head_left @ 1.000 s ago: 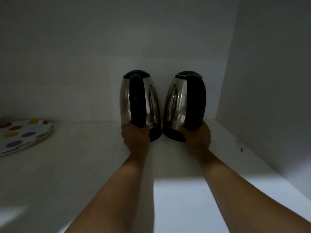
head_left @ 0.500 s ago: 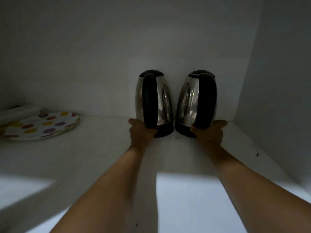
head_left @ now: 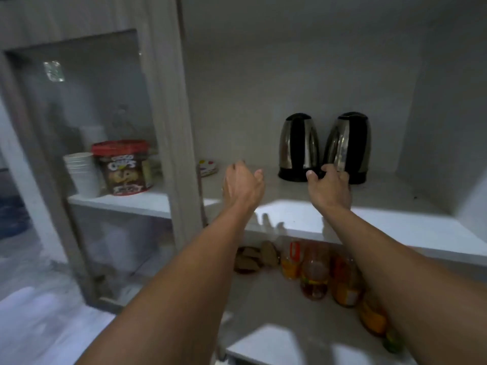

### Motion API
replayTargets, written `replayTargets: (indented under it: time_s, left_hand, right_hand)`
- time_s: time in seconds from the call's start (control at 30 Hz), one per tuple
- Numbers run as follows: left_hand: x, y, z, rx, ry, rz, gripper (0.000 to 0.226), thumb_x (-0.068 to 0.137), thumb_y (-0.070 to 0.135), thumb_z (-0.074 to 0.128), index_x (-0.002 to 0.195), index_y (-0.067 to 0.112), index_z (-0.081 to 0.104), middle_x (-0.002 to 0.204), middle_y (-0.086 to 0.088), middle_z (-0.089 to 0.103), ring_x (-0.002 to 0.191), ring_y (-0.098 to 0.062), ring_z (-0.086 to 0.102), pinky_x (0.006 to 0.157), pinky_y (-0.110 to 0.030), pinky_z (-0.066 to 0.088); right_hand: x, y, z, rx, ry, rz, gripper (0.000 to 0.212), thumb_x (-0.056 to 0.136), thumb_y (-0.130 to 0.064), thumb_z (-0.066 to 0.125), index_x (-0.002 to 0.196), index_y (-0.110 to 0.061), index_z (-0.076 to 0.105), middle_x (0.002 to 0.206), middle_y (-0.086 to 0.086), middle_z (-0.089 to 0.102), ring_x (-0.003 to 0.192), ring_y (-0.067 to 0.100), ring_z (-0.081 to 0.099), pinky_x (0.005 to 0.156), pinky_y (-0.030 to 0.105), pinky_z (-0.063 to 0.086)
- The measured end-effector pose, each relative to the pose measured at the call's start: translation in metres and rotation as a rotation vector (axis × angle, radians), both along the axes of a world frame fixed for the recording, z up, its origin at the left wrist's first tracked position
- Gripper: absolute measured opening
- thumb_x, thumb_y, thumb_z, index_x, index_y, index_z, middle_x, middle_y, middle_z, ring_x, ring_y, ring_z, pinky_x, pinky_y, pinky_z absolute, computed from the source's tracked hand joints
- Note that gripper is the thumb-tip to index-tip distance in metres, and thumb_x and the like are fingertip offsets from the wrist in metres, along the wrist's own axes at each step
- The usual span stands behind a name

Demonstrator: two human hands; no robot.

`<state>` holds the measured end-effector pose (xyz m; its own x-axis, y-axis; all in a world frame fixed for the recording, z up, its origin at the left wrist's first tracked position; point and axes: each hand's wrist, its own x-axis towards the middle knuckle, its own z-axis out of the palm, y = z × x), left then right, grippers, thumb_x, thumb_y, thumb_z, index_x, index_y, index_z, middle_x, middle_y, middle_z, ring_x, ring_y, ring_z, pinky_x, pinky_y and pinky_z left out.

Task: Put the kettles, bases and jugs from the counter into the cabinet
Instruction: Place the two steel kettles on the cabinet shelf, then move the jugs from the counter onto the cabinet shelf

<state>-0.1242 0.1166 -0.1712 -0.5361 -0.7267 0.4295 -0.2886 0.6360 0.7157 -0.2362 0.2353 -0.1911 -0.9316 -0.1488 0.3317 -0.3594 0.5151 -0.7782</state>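
Observation:
Two steel kettles with black handles stand side by side at the back of the upper cabinet shelf [head_left: 395, 222]: the left kettle [head_left: 299, 146] and the right kettle [head_left: 349, 146]. My left hand [head_left: 243, 184] hovers over the shelf, well left of the kettles, fingers apart and empty. My right hand [head_left: 329, 188] is just in front of the gap between the kettles, fingers spread, holding nothing; whether it touches the right kettle's base I cannot tell.
A spotted plate [head_left: 208, 167] lies at the shelf's left. A glass cabinet door [head_left: 87, 159] stands at left, with a snack tub [head_left: 123, 167] and stacked white cups [head_left: 81, 172] behind it. Several bottles [head_left: 316, 272] and jars stand on the lower shelf.
Both hands have let go of the kettle handles and drawn back toward me. My view has pulled out of the cabinet, showing the door and lower shelf.

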Motion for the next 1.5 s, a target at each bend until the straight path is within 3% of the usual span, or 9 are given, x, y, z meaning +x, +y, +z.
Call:
replayTargets:
  time_s: [0.2, 0.33, 0.87, 1.0, 1.1, 1.2, 1.27, 1.4, 1.5]
  left_hand:
    - [0.201, -0.027, 0.02, -0.226, -0.199, 0.24, 0.07, 0.097, 0.045, 0.044, 0.155, 0.017, 0.017, 0.165, -0.01, 0.008, 0.152, -0.031, 0.008, 0.117, -0.063, 0.013]
    - [0.334, -0.05, 0.03, -0.286, -0.255, 0.442, 0.069, 0.097, 0.047, 0.043, 0.154, 0.019, 0.016, 0.165, -0.011, 0.006, 0.152, -0.034, 0.005, 0.114, -0.068, 0.009]
    - [0.779, -0.043, -0.056, 0.139, -0.476, 1.292, 0.066, 0.101, 0.045, 0.037, 0.155, 0.015, 0.014, 0.164, -0.011, 0.008, 0.149, -0.036, 0.013, 0.113, -0.065, 0.015]
    - [0.846, -0.041, -0.116, 0.333, -0.408, 1.453, 0.056, 0.099, 0.038, 0.043, 0.148, 0.015, 0.028, 0.156, -0.012, 0.028, 0.14, -0.037, 0.031, 0.109, -0.061, 0.026]
    - [0.88, -0.039, -0.161, 0.604, -0.191, 1.598, 0.054, 0.095, 0.031, 0.049, 0.142, 0.009, 0.032, 0.147, -0.017, 0.036, 0.133, -0.039, 0.039, 0.107, -0.055, 0.032]
    - [0.899, -0.042, -0.203, 0.849, 0.157, 1.719, 0.07, 0.089, 0.036, 0.061, 0.14, 0.001, 0.027, 0.145, -0.023, 0.038, 0.132, -0.042, 0.041, 0.106, -0.051, 0.038]
    - [0.905, -0.045, -0.227, 0.956, 0.333, 1.744, 0.085, 0.083, 0.044, 0.069, 0.14, -0.004, 0.027, 0.143, -0.025, 0.041, 0.132, -0.042, 0.042, 0.106, -0.049, 0.041]
    - [0.916, -0.055, -0.259, 1.06, 0.544, 1.734, 0.092, 0.076, 0.06, 0.066, 0.138, -0.003, 0.04, 0.139, -0.022, 0.05, 0.126, -0.039, 0.05, 0.103, -0.045, 0.046]
    - [0.925, -0.058, -0.267, 1.042, 0.483, 1.685, 0.076, 0.083, 0.065, 0.053, 0.127, 0.003, 0.06, 0.129, -0.019, 0.061, 0.116, -0.037, 0.059, 0.099, -0.043, 0.049]
  right_hand:
    - [0.175, -0.054, 0.021, 0.088, 0.161, 0.3, 0.062, 0.1, -0.051, 0.041, 0.155, -0.023, 0.03, 0.163, 0.014, 0.025, 0.146, 0.037, 0.03, 0.113, 0.051, 0.032]
    - [0.286, -0.106, 0.031, 0.106, 0.229, 0.516, 0.063, 0.099, -0.054, 0.039, 0.156, -0.029, 0.027, 0.165, 0.009, 0.021, 0.149, 0.036, 0.023, 0.116, 0.053, 0.029]
    - [0.739, -0.23, -0.057, 0.269, 0.262, 1.463, 0.06, 0.098, -0.052, 0.043, 0.149, -0.02, 0.037, 0.16, 0.01, 0.03, 0.141, 0.038, 0.036, 0.111, 0.053, 0.036]
    - [0.811, -0.245, -0.115, 0.436, 0.095, 1.593, 0.055, 0.097, -0.049, 0.048, 0.136, -0.011, 0.048, 0.145, 0.018, 0.045, 0.129, 0.04, 0.049, 0.101, 0.047, 0.044]
    - [0.854, -0.248, -0.159, 0.573, -0.247, 1.634, 0.054, 0.093, -0.051, 0.055, 0.119, -0.004, 0.059, 0.122, 0.021, 0.062, 0.119, 0.041, 0.059, 0.095, 0.043, 0.049]
    - [0.885, -0.238, -0.192, 0.652, -0.711, 1.559, 0.086, 0.079, -0.067, 0.063, 0.136, -0.003, 0.052, 0.131, 0.019, 0.061, 0.119, 0.04, 0.058, 0.1, 0.051, 0.049]
    - [0.901, -0.228, -0.209, 0.66, -0.904, 1.512, 0.101, 0.062, -0.081, 0.064, 0.129, -0.005, 0.058, 0.128, 0.017, 0.063, 0.114, 0.037, 0.06, 0.095, 0.05, 0.051]
    - [0.924, -0.216, -0.227, 0.624, -1.004, 1.553, 0.06, 0.073, -0.073, 0.065, 0.092, -0.016, 0.068, 0.118, 0.01, 0.067, 0.103, 0.03, 0.06, 0.096, 0.049, 0.05]
    - [0.937, -0.209, -0.232, 0.572, -1.075, 1.568, 0.059, 0.084, -0.065, 0.06, 0.111, -0.013, 0.072, 0.117, 0.007, 0.067, 0.098, 0.024, 0.06, 0.097, 0.045, 0.05]
